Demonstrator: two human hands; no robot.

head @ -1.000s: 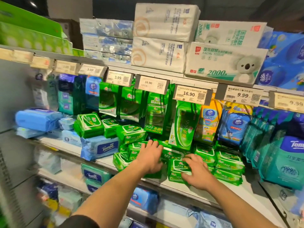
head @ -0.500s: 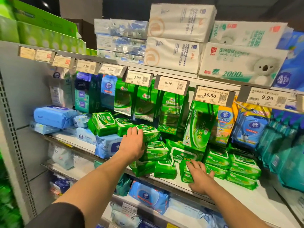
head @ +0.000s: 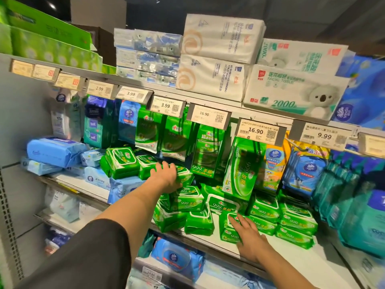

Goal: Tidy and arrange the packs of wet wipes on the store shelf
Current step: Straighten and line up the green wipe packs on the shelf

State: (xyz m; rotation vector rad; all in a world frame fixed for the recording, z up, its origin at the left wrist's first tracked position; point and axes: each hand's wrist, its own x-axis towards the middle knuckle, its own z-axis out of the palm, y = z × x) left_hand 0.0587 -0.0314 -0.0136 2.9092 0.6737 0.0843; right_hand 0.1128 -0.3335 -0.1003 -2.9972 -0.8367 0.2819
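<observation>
Several green wet wipe packs point(head: 188, 202) lie in a loose, uneven pile on the middle shelf point(head: 300, 257). My left hand point(head: 166, 176) reaches far in and grips a green pack point(head: 184, 174) on top of the pile's left side. My right hand point(head: 250, 236) lies flat, fingers spread, on a low stack of green packs point(head: 228, 232) at the shelf's front. More green packs point(head: 295, 224) sit stacked in neater rows to the right. Two green packs point(head: 120, 161) rest further left.
Tall green and blue packs point(head: 208, 151) hang behind the pile under price tags point(head: 259, 131). Blue wipe packs point(head: 54, 151) lie at the left, teal packs point(head: 358, 215) at the right. Tissue bundles point(head: 220, 36) fill the top shelf; a lower shelf holds blue packs point(head: 175, 257).
My left hand moved up and back from the front of the pile onto a higher pack. My right hand stayed on the front stack. The view shifted left and closer.
</observation>
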